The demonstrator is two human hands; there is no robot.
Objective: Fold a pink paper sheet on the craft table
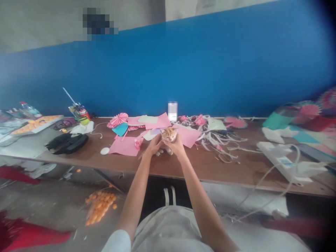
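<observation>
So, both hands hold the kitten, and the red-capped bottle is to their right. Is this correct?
Not quite. The left hand and right hand hold the kitten, but the head view shows the red-capped bottle to their left, not their right.

A blue partition (pixel 210 70) rises behind the brown table (pixel 93 155).

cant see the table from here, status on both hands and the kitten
Left hand and right hand hold kitten, one each side. Kitten's face toward the person, paws low at table. Pink sheet close by right hand.
</observation>
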